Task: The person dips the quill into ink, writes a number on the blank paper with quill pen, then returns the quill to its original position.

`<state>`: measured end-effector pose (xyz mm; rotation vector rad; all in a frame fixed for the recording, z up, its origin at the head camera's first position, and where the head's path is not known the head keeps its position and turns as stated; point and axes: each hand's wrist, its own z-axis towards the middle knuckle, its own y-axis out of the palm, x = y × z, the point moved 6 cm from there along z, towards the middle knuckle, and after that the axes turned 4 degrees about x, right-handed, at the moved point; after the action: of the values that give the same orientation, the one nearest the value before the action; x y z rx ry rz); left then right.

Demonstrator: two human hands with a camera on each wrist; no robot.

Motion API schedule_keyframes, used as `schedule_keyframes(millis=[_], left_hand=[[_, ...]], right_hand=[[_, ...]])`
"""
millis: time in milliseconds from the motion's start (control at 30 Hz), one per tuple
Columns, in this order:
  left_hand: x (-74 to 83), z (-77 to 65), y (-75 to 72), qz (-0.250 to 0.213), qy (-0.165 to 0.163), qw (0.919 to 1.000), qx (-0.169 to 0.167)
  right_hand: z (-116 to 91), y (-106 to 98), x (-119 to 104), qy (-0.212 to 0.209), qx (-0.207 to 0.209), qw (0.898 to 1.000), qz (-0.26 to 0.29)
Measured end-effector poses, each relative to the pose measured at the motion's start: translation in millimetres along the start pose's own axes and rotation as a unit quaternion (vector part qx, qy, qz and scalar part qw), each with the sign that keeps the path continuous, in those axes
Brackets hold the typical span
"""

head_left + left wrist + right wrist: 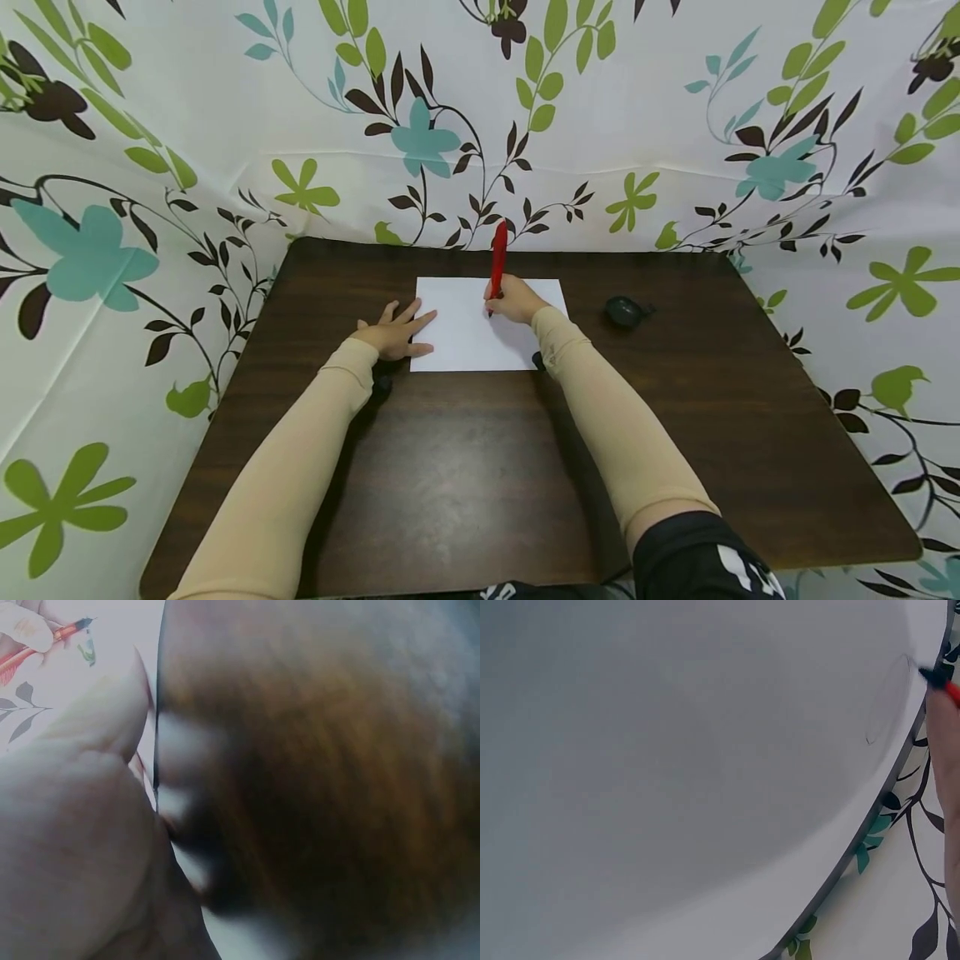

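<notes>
A white sheet of paper (457, 333) lies on the dark wooden table. My right hand (517, 300) grips a red pen (498, 254), held nearly upright with its dark tip down at the sheet. Beside that tip, in the right wrist view, a thin curved line (871, 712) shows on the paper (705, 750). At the sheet's left edge my left hand (390, 333) rests with fingers spread, the fingertips over the paper. The left wrist view has this hand (75, 825) up close, with the red pen (45, 646) in the upper left corner.
A small round black object (624, 312) with a short stub sits on the table (465, 467) right of the paper. Behind the table's far edge hangs a white cloth (637, 125) with leaves and flowers. Beige sleeves (285, 475) cover both forearms.
</notes>
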<state>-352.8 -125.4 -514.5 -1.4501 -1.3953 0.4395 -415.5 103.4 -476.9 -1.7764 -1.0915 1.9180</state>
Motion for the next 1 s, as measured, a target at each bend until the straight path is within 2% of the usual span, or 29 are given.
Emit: schedule_keyframes(millis=[33,133,267,367,500,833,1000], left_hand=[[1.5,-2.0,-0.7,-0.003,0.001,1.0,0.0],[-6.3,5.6,4.8,-0.003,0.004,1.0,0.001],[-5.4,4.0,4.5,-0.005,0.01,0.9999,0.0],[5.4,-6.0,-1.8,-0.005,0.013,0.9999,-0.003],[11.7,-7.0,-5.4,0.004,0.014,0.9999,-0.005],[-4.5,9.7,4.9,0.014,0.008,0.9998,-0.009],[1.2,6.9,2.4,0.01,0.013,0.9999,-0.006]], right_hand=[[0,-2,2,0.0,0.009,1.0,0.006],[-3,-14,8,0.004,0.039,0.999,0.027],[-11,-44,19,0.012,0.078,0.996,0.035],[-20,-70,29,0.023,0.102,0.994,0.022],[-30,-96,44,0.041,0.116,0.992,0.009],[-42,-114,68,0.042,0.122,0.991,0.016],[-48,-121,74,0.03,0.13,0.991,-0.006]])
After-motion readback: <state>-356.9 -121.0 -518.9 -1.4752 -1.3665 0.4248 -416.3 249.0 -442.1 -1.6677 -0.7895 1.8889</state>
